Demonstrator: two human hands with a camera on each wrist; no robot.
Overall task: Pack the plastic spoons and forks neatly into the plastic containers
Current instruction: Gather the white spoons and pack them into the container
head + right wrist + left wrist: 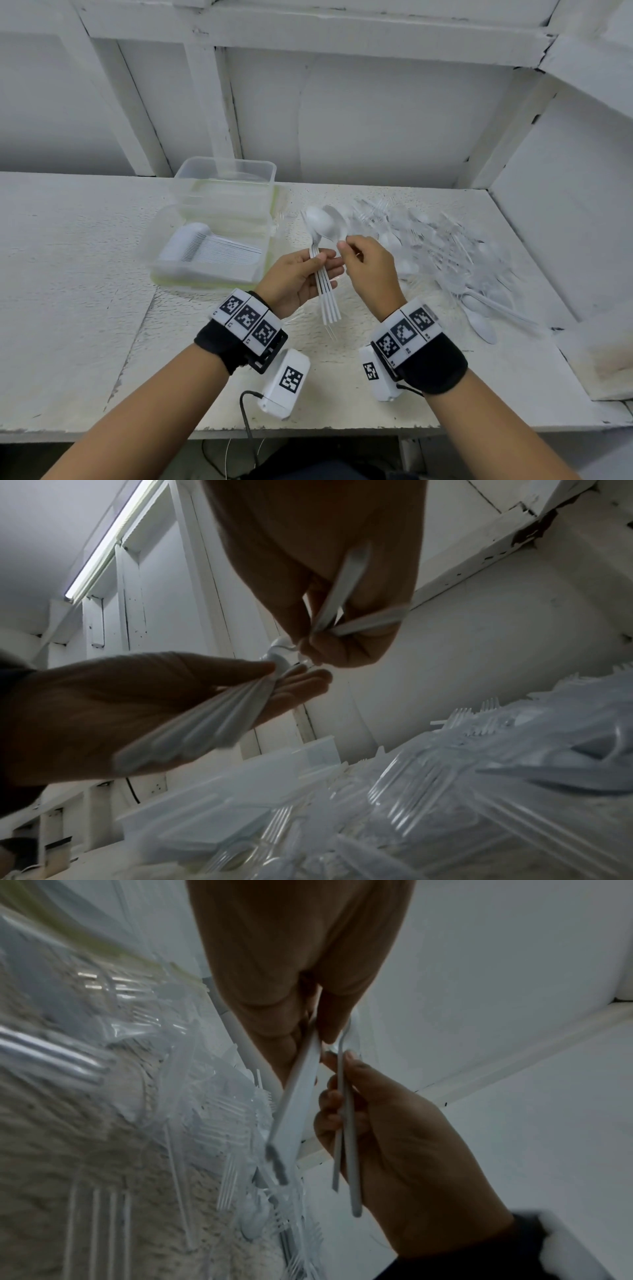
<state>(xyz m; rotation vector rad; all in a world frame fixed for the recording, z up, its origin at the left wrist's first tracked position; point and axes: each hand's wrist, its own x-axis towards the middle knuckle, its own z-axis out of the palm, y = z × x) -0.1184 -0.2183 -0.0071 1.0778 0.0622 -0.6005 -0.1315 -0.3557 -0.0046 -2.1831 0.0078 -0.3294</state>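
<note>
My left hand point(327, 263) holds a fanned bundle of white plastic spoons point(327, 294) over the table, thumb pressing them against the fingers, bowls away from me. My right hand point(347, 245) pinches two more white spoons point(346, 1123) just below their bowls point(334, 224), right beside the bundle's bowls. In the right wrist view those two handles point(337, 599) cross inside the curled fingers, and the left hand point(171, 696) shows the bundle point(212, 721). A clear container point(263, 255) to the left holds a neat row of stacked spoons point(205, 248).
A loose pile of clear forks and white spoons point(445, 253) spreads over the table's right half. A stack of empty clear containers point(224, 185) stands behind the filled one. The white table point(68, 274) ends at a wall behind and a ledge on the right.
</note>
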